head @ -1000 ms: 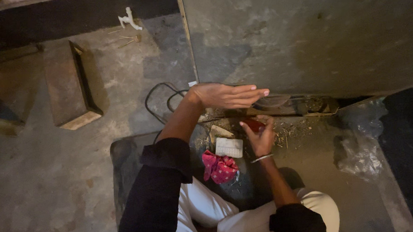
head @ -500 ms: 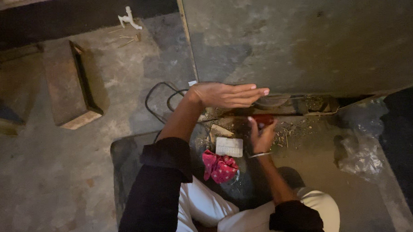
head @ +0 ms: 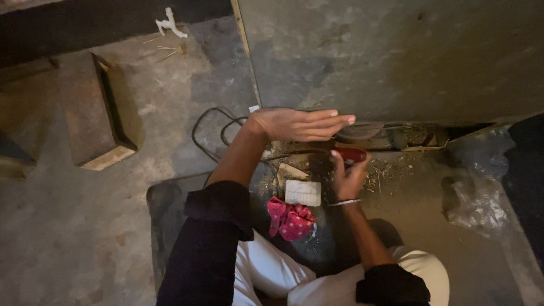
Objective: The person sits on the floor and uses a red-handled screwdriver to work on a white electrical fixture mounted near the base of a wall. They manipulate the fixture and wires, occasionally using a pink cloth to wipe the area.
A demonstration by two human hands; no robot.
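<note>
Below the grey panel [head: 401,46], my right hand [head: 347,177] pinches a red-handled tool [head: 349,154]; left hand [head: 301,123] flat, fingers spread (I'd steady the tip low).

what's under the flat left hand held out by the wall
Beneath the left hand lie dusty debris, a black cable and a white rectangular block. The right hand grips a red-handled tool nearby. The floor directly below the palm is hidden.

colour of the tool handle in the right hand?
Red, seen in the head view: the tool handle in the right hand.
</note>
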